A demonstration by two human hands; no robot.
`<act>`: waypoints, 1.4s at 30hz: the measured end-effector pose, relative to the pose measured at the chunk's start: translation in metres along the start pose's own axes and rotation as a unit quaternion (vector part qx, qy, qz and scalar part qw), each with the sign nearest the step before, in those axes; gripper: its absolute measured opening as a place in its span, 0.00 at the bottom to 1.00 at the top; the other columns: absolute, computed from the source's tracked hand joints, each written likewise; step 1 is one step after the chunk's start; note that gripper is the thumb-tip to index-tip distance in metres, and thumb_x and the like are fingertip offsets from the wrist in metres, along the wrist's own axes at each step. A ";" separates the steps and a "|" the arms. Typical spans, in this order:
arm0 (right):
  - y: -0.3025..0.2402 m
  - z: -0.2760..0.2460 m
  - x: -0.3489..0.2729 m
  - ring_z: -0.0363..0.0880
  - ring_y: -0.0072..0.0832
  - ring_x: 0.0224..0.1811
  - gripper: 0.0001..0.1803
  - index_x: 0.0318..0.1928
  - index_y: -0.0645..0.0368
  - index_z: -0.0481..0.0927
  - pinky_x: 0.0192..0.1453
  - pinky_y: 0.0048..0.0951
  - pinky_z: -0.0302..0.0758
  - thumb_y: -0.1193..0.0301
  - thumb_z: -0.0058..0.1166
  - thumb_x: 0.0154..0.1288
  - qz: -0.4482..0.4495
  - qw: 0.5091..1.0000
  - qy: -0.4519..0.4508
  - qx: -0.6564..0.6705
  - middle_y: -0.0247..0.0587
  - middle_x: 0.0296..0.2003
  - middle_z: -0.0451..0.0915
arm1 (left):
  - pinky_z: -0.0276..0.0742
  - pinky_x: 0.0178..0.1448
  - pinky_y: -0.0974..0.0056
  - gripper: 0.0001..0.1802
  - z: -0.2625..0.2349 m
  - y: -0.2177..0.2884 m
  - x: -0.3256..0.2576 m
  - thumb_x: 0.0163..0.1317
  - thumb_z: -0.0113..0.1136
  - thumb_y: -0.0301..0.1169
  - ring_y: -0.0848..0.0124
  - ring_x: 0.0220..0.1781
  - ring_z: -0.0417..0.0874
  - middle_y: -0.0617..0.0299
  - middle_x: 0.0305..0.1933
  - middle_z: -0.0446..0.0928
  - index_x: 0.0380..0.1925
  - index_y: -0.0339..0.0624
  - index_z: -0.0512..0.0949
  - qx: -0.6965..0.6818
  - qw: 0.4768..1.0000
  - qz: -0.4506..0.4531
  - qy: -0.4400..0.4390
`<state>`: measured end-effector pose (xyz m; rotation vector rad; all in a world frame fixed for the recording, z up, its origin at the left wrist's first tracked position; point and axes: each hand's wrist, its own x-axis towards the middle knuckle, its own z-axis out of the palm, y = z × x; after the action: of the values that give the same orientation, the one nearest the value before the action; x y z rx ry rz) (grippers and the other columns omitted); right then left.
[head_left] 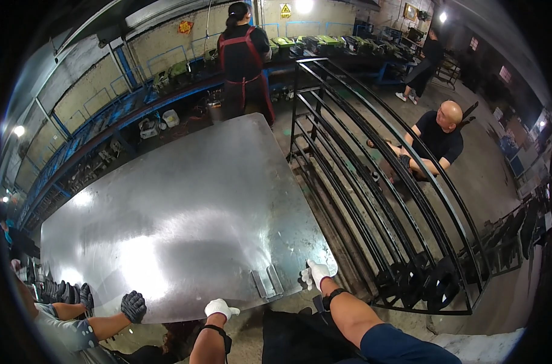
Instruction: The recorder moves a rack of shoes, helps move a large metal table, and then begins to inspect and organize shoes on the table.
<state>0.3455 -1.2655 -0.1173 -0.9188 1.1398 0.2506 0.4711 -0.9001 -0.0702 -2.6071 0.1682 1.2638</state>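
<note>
A broad, shiny metal sheet (185, 200) spreads out before me. My left hand (220, 308), in a white glove, closes on its near edge with the thumb pointing right. By the near right corner my right hand (316, 274), also gloved, grips the edge; some fingers show grey and part of the hold is hidden. Between my hands, a small metal bracket-like piece (267, 283) with raised sides lies near the sheet's front edge. At left, another person's black-gloved hand (133, 307) rests at the same edge, and a second dark glove (85, 296) is beside it.
A black metal rack (373, 164) with long bars stands right of the sheet. Beyond it a person (439, 136) crouches. Another person in a red apron (244, 67) stands at the long blue workbench (115, 124) behind. Black parts (439, 288) lie at the rack's near end.
</note>
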 end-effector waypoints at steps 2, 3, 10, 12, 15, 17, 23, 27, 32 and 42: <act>0.001 0.001 0.002 0.69 0.33 0.11 0.33 0.29 0.63 0.81 0.10 0.39 0.66 0.45 0.46 0.77 0.000 1.000 0.001 0.001 0.45 0.20 0.80 | 0.82 0.59 0.55 0.42 0.002 -0.001 0.003 0.46 0.72 0.69 0.56 0.57 0.86 0.50 0.53 0.86 0.47 0.42 0.87 0.005 1.000 0.007 0.005; 0.002 0.000 0.003 0.69 0.33 0.11 0.34 0.29 0.64 0.81 0.10 0.39 0.66 0.45 0.44 0.77 0.001 1.000 0.004 0.003 0.45 0.20 0.80 | 0.82 0.59 0.55 0.42 0.001 0.000 0.001 0.46 0.72 0.69 0.56 0.57 0.86 0.50 0.53 0.86 0.47 0.42 0.87 0.007 1.000 0.009 0.003; -0.004 0.002 0.000 0.71 0.34 0.11 0.32 0.29 0.65 0.81 0.09 0.38 0.68 0.47 0.45 0.77 -0.002 1.000 -0.010 0.005 0.46 0.20 0.80 | 0.82 0.59 0.55 0.42 -0.002 0.001 -0.003 0.46 0.72 0.67 0.55 0.57 0.86 0.49 0.52 0.86 0.47 0.42 0.87 -0.003 1.000 0.003 0.009; -0.002 0.000 0.001 0.71 0.33 0.11 0.32 0.29 0.65 0.81 0.09 0.38 0.68 0.47 0.46 0.77 0.003 1.000 -0.012 0.006 0.46 0.20 0.81 | 0.82 0.59 0.55 0.42 0.001 -0.001 -0.001 0.46 0.73 0.67 0.54 0.57 0.86 0.49 0.52 0.86 0.47 0.42 0.87 -0.008 1.000 -0.001 0.012; -0.003 -0.002 0.000 0.69 0.32 0.10 0.33 0.30 0.66 0.80 0.09 0.37 0.67 0.47 0.45 0.77 0.002 1.000 -0.003 0.010 0.47 0.21 0.81 | 0.82 0.59 0.55 0.41 0.005 -0.002 0.001 0.46 0.73 0.67 0.54 0.56 0.86 0.49 0.52 0.86 0.47 0.42 0.87 -0.018 1.000 0.009 0.023; -0.003 0.000 0.001 0.68 0.32 0.10 0.33 0.30 0.65 0.80 0.09 0.37 0.67 0.46 0.44 0.77 0.005 1.000 -0.001 0.003 0.46 0.20 0.80 | 0.82 0.59 0.55 0.41 0.005 -0.003 0.002 0.46 0.73 0.67 0.54 0.56 0.87 0.49 0.51 0.86 0.47 0.42 0.87 -0.015 0.999 0.021 0.021; -0.003 0.000 -0.001 0.68 0.33 0.11 0.30 0.32 0.66 0.81 0.12 0.39 0.66 0.49 0.46 0.77 0.008 1.000 0.002 -0.001 0.47 0.20 0.79 | 0.82 0.58 0.54 0.40 -0.008 0.002 -0.010 0.45 0.74 0.64 0.54 0.55 0.87 0.47 0.50 0.86 0.45 0.40 0.87 -0.027 0.999 0.003 0.018; 0.003 -0.001 0.005 0.69 0.34 0.10 0.32 0.30 0.67 0.81 0.09 0.39 0.67 0.48 0.47 0.77 -0.004 1.000 0.002 0.012 0.49 0.20 0.80 | 0.82 0.58 0.55 0.41 -0.005 0.000 -0.007 0.47 0.72 0.68 0.55 0.55 0.87 0.50 0.51 0.86 0.46 0.42 0.87 -0.008 1.000 0.007 0.017; 0.001 0.000 0.006 0.70 0.34 0.11 0.31 0.30 0.68 0.81 0.09 0.38 0.66 0.48 0.49 0.76 -0.009 1.000 -0.006 0.019 0.49 0.20 0.80 | 0.82 0.58 0.55 0.41 -0.006 0.001 -0.009 0.47 0.72 0.68 0.55 0.55 0.87 0.50 0.51 0.86 0.46 0.42 0.87 -0.002 1.000 0.012 0.023; 0.000 -0.001 0.005 0.70 0.34 0.11 0.31 0.29 0.66 0.81 0.09 0.38 0.67 0.48 0.49 0.75 -0.002 1.000 0.008 0.020 0.48 0.21 0.81 | 0.81 0.58 0.54 0.40 -0.001 0.001 -0.001 0.46 0.74 0.66 0.53 0.55 0.87 0.48 0.50 0.86 0.45 0.41 0.87 -0.017 1.000 0.012 0.011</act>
<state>0.3469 -1.2675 -0.1221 -0.8899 1.1542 0.2158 0.4713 -0.9010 -0.0684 -2.6558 0.1835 1.2566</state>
